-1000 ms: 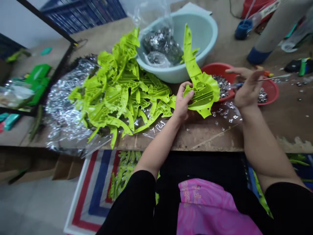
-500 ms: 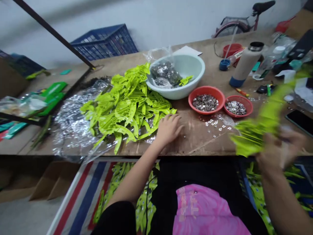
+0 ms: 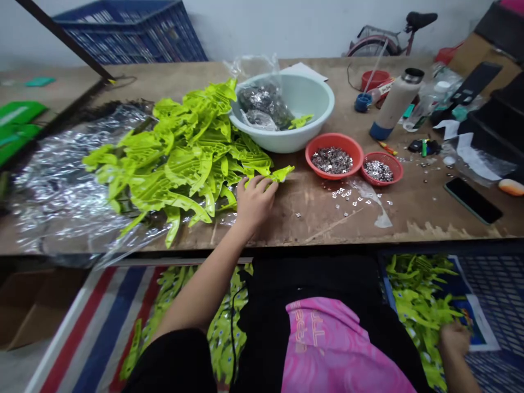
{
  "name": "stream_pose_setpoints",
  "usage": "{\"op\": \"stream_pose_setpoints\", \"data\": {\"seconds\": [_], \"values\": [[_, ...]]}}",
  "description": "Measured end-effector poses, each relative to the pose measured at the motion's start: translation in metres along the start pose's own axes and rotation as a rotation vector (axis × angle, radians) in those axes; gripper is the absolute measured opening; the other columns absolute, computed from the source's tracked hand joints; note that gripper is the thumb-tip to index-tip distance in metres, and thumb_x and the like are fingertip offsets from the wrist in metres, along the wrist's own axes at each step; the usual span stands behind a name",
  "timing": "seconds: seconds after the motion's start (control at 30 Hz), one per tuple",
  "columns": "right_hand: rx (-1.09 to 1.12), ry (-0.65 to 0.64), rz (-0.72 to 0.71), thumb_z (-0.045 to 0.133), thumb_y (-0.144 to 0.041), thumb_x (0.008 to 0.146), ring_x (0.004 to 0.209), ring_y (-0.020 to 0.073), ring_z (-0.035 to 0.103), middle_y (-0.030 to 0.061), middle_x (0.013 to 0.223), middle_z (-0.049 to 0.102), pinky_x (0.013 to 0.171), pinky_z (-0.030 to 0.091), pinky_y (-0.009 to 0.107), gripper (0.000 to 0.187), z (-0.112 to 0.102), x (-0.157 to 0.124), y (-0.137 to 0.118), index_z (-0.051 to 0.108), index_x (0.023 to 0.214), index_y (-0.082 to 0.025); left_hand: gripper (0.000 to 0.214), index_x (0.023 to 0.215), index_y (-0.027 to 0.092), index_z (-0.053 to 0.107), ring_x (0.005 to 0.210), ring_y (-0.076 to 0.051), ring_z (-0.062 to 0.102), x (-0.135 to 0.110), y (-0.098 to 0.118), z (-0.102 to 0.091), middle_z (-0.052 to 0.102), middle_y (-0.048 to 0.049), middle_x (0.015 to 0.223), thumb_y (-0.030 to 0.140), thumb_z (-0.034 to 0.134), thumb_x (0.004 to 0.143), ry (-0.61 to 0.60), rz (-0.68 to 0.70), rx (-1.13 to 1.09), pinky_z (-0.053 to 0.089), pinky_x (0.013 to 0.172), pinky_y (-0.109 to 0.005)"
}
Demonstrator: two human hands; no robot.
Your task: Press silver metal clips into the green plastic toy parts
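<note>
My left hand rests at the front right edge of a heap of lime-green moulded plastic parts, its fingers closed on a part that sticks out of the heap. The heap lies on crinkled silver foil on a wooden workbench. Down by the floor at lower right, my right hand sits at the edge of a second pile of lime-green parts. That hand shows no part of its own.
A pale teal basin holds a clear bag of metal pieces. Two red bowls of small metal parts stand to its right, with loose bits scattered before them. A bottle and a phone lie farther right.
My right hand has dropped from the table's right edge to the floor pile, and the green part it held is no longer seen in it. My left hand has moved up onto the heap's edge.
</note>
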State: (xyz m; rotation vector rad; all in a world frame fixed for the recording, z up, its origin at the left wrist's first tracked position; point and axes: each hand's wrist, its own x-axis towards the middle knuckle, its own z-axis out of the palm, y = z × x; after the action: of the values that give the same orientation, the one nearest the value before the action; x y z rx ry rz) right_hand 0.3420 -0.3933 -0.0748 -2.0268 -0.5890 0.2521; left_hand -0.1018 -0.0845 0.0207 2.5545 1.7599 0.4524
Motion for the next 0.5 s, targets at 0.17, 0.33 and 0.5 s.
{"op": "stream_pose_setpoints", "data": {"seconds": [0.17,0.33,0.5], "values": [[0.164,-0.183,-0.053,0.068,-0.077,0.088,0.073,0.0315,0.080,0.0055,0.077,0.077,0.076,0.072,0.052,0.052,0.052,0.012,-0.051,0.072,0.088,-0.025,0.022,0.103,0.028,0.077,0.121,-0.024,0.076,-0.040,0.011,-0.012,0.085,-0.0060,0.119,0.020,0.056,0.101,0.431,0.401,-0.201,0.055,0.115,-0.055],[0.777,-0.925,0.119,0.089,-0.057,0.079,0.133,0.0355,0.072,0.0087,0.160,0.062,0.094,0.071,0.051,0.068,0.102,-0.029,-0.183,0.064,0.140,-0.041,0.015,0.106,0.033,0.075,0.123,-0.023,0.076,-0.046,0.057,-0.025,0.083,-0.0021,0.121,0.042,0.076,0.094,0.341,0.466,-0.614,0.053,0.123,-0.062],[0.775,-1.041,-0.015,0.090,-0.041,0.083,0.150,0.0297,0.060,0.0055,0.159,0.063,0.125,0.053,0.054,0.060,0.152,-0.055,-0.251,0.062,0.136,-0.038,0.041,0.126,0.038,0.069,0.135,-0.026,0.070,0.012,0.082,-0.030,0.076,-0.0043,0.133,0.058,0.077,0.091,0.291,0.219,-1.063,0.053,0.124,-0.065]]}}
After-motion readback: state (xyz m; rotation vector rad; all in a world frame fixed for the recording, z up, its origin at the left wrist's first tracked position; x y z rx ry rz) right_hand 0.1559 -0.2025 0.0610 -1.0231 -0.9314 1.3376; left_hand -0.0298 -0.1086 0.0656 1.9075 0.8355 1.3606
